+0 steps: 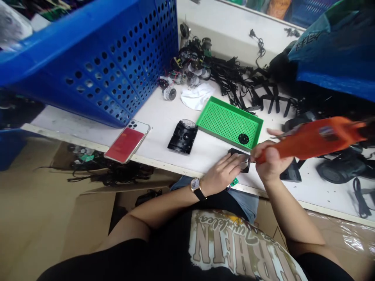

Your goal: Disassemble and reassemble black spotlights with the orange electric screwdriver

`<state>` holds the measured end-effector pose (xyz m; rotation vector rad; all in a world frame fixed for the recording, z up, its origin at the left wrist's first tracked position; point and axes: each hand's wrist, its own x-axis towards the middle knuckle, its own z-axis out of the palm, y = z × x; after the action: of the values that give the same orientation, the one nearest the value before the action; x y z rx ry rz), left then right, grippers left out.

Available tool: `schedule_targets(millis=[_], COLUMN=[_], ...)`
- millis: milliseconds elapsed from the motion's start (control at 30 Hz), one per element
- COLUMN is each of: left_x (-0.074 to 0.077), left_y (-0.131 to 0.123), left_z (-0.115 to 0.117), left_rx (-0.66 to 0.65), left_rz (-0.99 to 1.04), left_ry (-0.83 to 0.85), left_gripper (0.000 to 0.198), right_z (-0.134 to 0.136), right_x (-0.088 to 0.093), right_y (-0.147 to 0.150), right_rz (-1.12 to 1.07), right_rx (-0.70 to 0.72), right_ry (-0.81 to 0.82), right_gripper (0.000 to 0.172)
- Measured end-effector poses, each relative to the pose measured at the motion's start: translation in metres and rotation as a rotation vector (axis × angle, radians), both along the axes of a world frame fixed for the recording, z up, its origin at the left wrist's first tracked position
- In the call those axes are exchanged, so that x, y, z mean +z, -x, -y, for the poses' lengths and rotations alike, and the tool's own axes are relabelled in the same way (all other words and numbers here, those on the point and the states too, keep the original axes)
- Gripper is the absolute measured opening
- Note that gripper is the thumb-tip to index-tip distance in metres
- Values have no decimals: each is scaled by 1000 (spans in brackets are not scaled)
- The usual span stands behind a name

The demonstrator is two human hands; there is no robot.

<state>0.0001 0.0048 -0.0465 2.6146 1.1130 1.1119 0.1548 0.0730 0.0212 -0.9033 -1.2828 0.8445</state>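
Note:
My right hand (271, 162) is wrapped round an orange electric screwdriver (319, 136), whose tip points left and down at a black plastic housing (247, 166). The housing lies near the table's front edge. Over it rests my left hand (224, 173), its fingers close together and holding the part against the table; they cover much of it. A small green circuit board (234, 182) shows at the table edge just below that hand. Behind the housing is a green perforated tray (225, 117) with a black round disc (243, 139) in it.
Left of the tray lies another black housing (183, 136), with a phone (127, 142) at the front edge. A large blue basket (117, 58) stands at the left. Tangled black cables (231, 74) and a white cloth (197, 96) lie behind; black parts (341, 168) are at the right.

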Motion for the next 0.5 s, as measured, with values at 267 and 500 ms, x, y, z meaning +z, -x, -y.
schedule_targets(millis=[267,500], left_x=[5,10], left_y=[0,5], left_z=[-2,-10], left_rx=[-22,-10], left_rz=[422,380], left_ry=[286,228], left_gripper=[6,7], right_z=[32,26], right_x=[39,27], right_y=[7,-3], right_rz=[-331,-225], right_rx=[-75,-167], right_ry=[-120,-88], right_gripper=[36,32])
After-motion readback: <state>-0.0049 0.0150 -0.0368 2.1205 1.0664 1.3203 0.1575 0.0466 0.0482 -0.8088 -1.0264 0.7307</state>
